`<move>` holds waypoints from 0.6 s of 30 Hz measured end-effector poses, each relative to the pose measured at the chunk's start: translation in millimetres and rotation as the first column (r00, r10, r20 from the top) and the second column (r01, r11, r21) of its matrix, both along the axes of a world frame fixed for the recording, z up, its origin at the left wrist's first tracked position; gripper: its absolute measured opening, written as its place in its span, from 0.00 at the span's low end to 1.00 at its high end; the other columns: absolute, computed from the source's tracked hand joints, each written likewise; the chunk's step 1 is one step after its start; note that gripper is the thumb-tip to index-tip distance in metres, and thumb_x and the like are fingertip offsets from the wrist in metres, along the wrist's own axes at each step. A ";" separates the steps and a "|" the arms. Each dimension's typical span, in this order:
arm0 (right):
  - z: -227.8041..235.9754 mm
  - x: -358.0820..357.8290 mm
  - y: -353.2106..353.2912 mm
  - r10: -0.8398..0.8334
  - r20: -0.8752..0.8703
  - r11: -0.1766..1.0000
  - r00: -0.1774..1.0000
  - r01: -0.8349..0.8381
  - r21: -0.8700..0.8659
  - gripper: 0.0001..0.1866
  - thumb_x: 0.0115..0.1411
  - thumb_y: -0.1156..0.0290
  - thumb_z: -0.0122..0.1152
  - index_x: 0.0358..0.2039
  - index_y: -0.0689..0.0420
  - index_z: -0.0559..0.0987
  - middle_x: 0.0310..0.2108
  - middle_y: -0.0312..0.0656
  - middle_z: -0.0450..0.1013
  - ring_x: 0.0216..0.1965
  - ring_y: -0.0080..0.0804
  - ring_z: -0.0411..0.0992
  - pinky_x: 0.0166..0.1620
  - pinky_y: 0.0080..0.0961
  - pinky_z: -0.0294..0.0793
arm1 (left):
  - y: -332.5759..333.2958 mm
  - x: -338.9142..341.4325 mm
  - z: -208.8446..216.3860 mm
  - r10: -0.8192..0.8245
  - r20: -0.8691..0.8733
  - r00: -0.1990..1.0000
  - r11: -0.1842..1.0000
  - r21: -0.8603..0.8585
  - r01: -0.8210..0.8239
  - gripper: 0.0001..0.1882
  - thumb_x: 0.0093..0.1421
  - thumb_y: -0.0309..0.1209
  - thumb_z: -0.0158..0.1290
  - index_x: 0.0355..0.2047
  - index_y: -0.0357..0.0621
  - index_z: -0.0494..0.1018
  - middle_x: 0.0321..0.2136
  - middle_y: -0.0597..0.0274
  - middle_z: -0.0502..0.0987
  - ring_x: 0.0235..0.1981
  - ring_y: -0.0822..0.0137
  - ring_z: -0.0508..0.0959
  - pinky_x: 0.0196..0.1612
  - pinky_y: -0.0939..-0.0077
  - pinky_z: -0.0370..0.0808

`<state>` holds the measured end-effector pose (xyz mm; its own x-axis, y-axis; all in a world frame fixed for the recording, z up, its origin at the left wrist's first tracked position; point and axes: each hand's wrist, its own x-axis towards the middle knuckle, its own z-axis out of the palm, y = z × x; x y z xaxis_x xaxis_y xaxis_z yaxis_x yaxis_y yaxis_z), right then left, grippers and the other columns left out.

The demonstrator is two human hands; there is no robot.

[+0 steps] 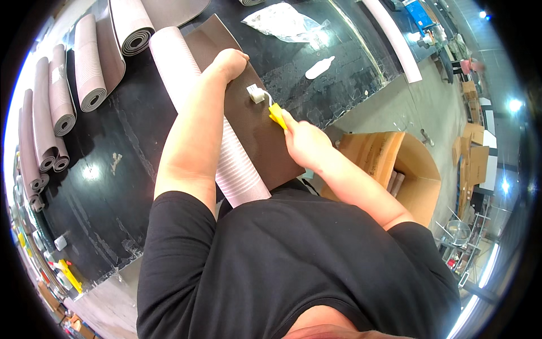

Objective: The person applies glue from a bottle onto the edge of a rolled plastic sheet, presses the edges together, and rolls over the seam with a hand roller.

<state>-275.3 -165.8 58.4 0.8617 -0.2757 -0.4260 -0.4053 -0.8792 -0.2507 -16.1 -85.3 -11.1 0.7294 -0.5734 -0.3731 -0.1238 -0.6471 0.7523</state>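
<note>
A partly unrolled mat lies before me, with a brown sheet (259,144) flat on the table and a pale pink, ribbed roll (240,164) along its left side. My left hand (228,65) is closed at the right edge of the brown sheet near its far end; its fingertips are partly hidden. In my right hand (306,146) is a small paint roller (275,114) by its yellow handle. Its white roller head is over the brown sheet, below my left hand; whether it touches the surface, I cannot tell.
Several rolled mats (90,68) lie along the left and far side of the black table (124,186). A clear plastic bag (285,24) and a white bottle (320,68) lie beyond my hands. To my right stands an open cardboard box (370,152) with rolls inside.
</note>
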 end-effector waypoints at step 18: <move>-3.8 21.5 -9.8 0.019 0.031 0.999 0.999 -0.020 0.048 0.25 0.66 0.64 0.43 0.63 0.53 0.63 0.34 0.54 0.77 0.35 0.53 0.76 0.40 0.46 0.74 | 5.3 3.8 -5.4 0.006 -0.030 1.000 0.999 -0.043 -0.007 0.17 0.62 0.27 0.47 0.48 0.47 0.80 0.48 0.54 0.80 0.51 0.58 0.78 0.55 0.70 0.70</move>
<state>-253.8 -175.6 54.6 0.8795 -0.2385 -0.4118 -0.3797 -0.8733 -0.3051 -12.3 -80.0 -16.5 0.7220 -0.5847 -0.3700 -0.0966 -0.6147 0.7828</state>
